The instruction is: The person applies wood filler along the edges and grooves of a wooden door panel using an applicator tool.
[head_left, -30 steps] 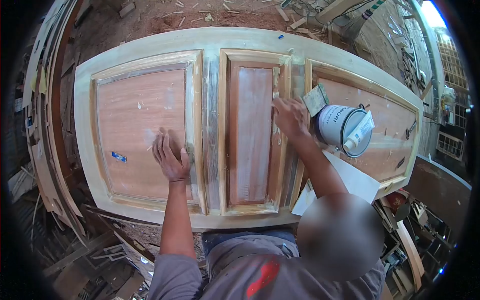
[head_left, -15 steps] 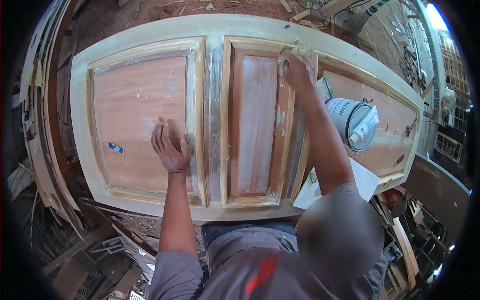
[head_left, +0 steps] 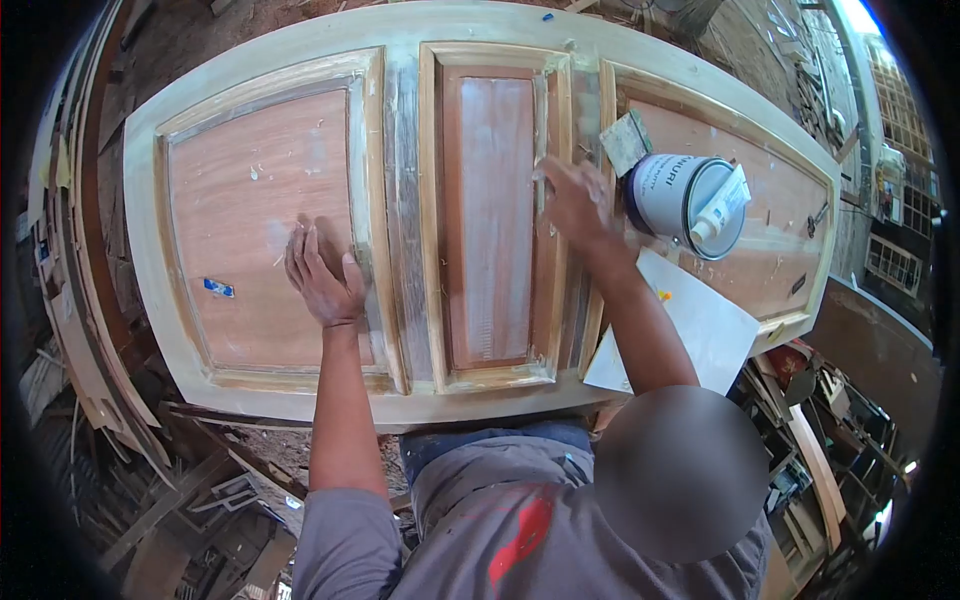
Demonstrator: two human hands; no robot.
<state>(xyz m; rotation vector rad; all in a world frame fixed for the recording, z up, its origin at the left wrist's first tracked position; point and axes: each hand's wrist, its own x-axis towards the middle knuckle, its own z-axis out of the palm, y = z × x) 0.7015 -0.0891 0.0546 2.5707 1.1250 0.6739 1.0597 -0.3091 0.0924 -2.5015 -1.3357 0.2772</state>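
Three panels on the wooden door lying flat in front of you, pale frame, reddish insets. Your left hand lies flat on the left panel, fingers spread, grip holding nothing. Your right hand presses at the right moulding of the middle panel; can't tell what its grip holds. White sheet lies at the door's near right edge. Open can sits on the right panel, just beside your right hand, a tube across its rim. Small sanding block touches the can's far side.

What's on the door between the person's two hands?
In the head view, between left hand and right hand: a pale frame upright and the narrow middle panel.
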